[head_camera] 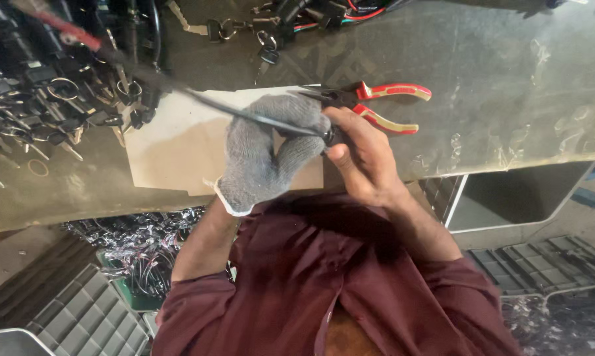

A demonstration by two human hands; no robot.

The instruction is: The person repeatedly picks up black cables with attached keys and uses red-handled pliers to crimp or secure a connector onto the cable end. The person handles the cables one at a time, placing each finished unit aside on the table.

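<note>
My left hand, in a grey knit glove, is closed around a thin black cable that runs up and left across the bench. My bare right hand pinches a small black part at the cable's near end, right against the gloved fingers. Both hands are over a light cardboard sheet lying on the bench. Just beyond my right hand lie pliers with red and yellow handles, jaws pointing left, touched by neither hand.
A heap of keys and black lock parts fills the bench's upper left. More keys on rings and red and black wires lie at the far edge. Below the bench are grey plastic crates and a tangle of wires.
</note>
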